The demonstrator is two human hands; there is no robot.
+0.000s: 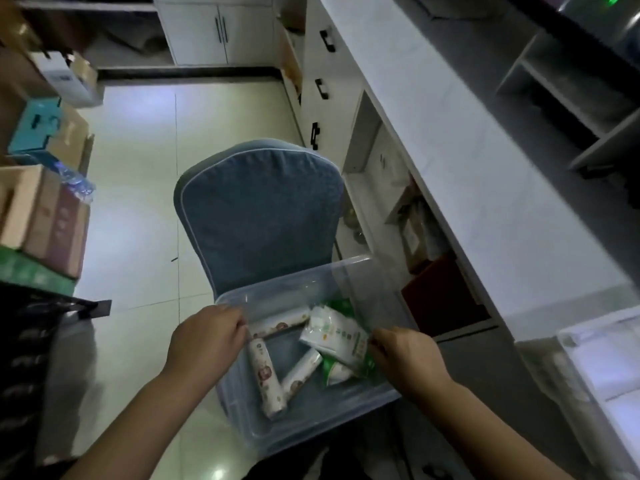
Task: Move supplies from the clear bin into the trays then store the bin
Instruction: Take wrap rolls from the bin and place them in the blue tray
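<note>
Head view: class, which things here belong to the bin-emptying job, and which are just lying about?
Job: bin, rolls, wipe packs, left hand, right hand.
Lying about: chair, boxes, counter, cabinet.

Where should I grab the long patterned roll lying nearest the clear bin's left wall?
Grip the patterned roll across its width, toward its far end, coming down through the clear bin's open top: it lies flat, and the neighbouring roll crowds its near end.
</note>
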